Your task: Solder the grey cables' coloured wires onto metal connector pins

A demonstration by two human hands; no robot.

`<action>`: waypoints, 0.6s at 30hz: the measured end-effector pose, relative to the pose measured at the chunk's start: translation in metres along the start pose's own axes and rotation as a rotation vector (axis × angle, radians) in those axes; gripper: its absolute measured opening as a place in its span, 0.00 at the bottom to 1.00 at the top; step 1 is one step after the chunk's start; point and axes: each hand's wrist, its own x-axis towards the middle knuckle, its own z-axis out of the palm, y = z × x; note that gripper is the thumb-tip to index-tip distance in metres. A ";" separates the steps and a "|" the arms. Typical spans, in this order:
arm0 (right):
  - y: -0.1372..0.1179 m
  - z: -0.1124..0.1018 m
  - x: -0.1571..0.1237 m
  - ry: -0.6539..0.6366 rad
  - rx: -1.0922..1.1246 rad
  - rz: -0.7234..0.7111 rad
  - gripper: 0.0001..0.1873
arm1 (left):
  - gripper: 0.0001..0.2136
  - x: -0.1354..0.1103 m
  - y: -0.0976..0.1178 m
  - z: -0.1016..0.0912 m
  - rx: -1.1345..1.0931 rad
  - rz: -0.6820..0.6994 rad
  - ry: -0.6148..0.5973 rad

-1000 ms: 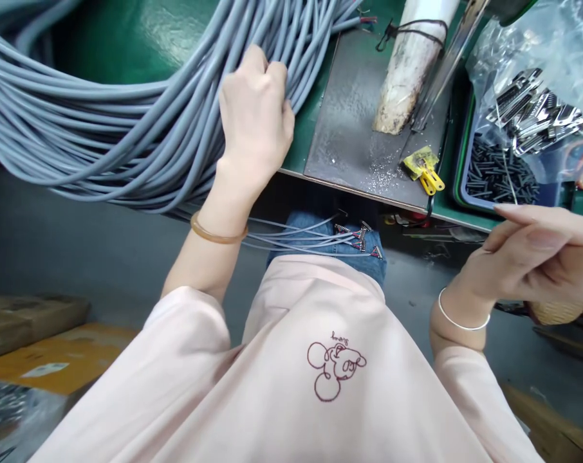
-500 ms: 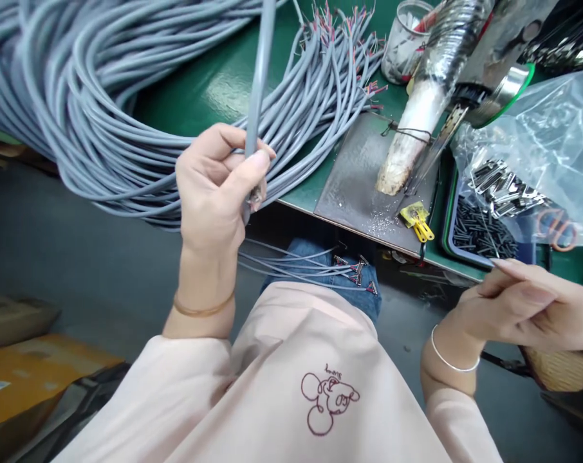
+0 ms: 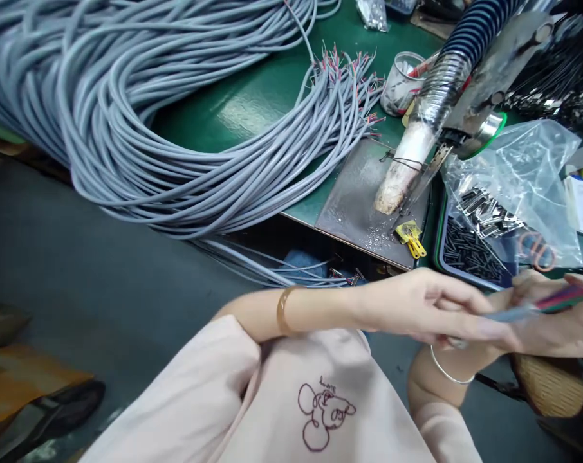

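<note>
My left hand reaches across my body to the right, fingers pinched on one grey cable. The cable's stripped end shows red and green wires. My right hand meets it there, thumb and fingers pressed on that wire end. Both hands are a little blurred by motion. They hover just below the edge of the green bench, in front of a blue tray of short black tubes.
A big coil of grey cables fills the bench's left side, its stripped ends fanned near a plastic cup. A grey metal plate carries a hose nozzle and a yellow clip. A plastic bag of metal shells lies at the right.
My left hand left the coil, lifted out one cable, then swung it right to my right hand. The right hand stayed in place. The view tilted up the bench.
</note>
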 end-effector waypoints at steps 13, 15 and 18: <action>-0.008 0.020 -0.043 -0.298 -0.104 0.182 0.04 | 0.14 -0.073 -0.083 -0.060 0.404 -0.006 0.553; -0.009 0.027 -0.042 -0.438 -0.060 0.235 0.04 | 0.15 -0.070 -0.084 -0.057 0.347 -0.039 0.515; -0.007 0.033 -0.040 -0.521 0.025 0.301 0.05 | 0.16 -0.064 -0.087 -0.055 0.255 -0.097 0.446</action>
